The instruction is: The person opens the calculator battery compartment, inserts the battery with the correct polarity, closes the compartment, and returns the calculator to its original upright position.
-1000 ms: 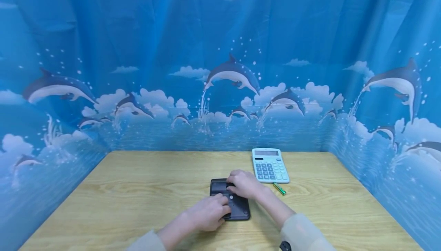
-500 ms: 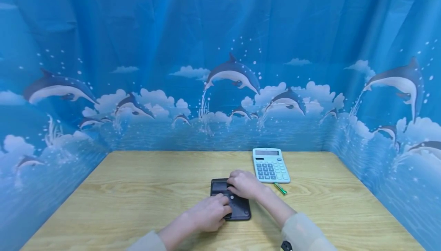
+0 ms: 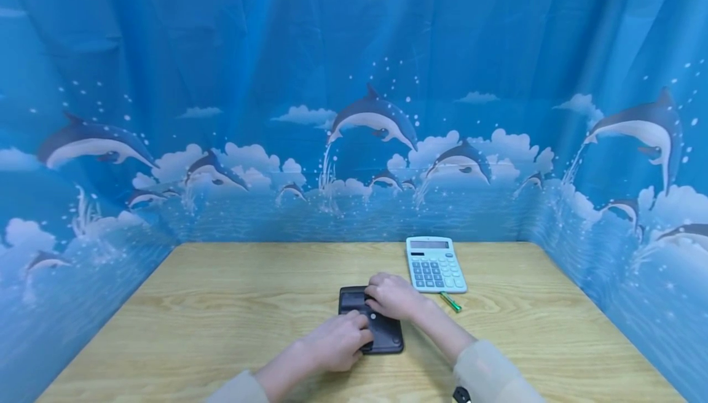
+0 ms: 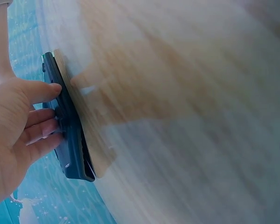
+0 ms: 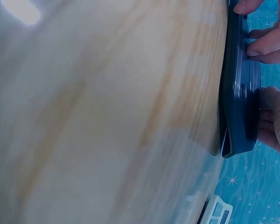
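Observation:
A flat black device (image 3: 385, 334) lies on the table with what looks like its back up, a small pale round spot near its middle. My left hand (image 3: 342, 336) holds its near left part; in the left wrist view, the left hand (image 4: 14, 130) has its thumb and fingertips against the device (image 4: 70, 135). My right hand (image 3: 391, 295) grips the far right part with bent fingers, and in the right wrist view the right hand (image 5: 274, 121) touches the thicker end of the device (image 5: 240, 126). The fingers hide much of its back.
A light blue calculator (image 3: 436, 266) lies face up behind and right of the device. Just in front of it is a small green cylinder (image 3: 450, 302), which looks like a battery. A blue dolphin curtain (image 3: 354, 83) borders the wooden table (image 3: 232, 305).

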{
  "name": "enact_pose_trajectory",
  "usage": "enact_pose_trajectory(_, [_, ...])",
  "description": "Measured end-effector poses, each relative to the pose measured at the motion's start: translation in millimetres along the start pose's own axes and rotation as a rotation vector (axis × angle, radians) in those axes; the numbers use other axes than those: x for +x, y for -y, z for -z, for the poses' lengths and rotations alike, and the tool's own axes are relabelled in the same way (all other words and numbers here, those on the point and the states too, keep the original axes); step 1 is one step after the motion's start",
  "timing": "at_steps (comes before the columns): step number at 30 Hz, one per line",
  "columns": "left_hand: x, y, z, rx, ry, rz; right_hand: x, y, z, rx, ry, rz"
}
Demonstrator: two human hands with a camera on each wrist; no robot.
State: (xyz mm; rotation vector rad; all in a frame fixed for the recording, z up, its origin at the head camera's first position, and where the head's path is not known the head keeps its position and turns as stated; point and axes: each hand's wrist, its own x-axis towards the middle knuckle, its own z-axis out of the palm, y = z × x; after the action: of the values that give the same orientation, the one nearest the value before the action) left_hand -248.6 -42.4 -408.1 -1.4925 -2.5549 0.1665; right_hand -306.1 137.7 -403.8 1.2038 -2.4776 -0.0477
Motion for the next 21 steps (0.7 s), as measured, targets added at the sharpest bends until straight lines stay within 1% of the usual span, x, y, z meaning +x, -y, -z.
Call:
enact_pose_trajectory(9, [0.5,0.6,-0.2,0.002,0.008,0.001,-0.2,-0.5,0.6,0.027,-0.009,-0.022])
enact_pose_trajectory(14, [0.9,0.3,-1.6,0.019,-0.001,-0.003,0.5,-0.2,-0.2,0.058,-0.004,-0.064])
enact_pose_trajectory(21, [0.6,-0.4,-1.8,0.009,0.003,0.002,2.3,-0.1,-2.1,0.081,-0.02,-0.115])
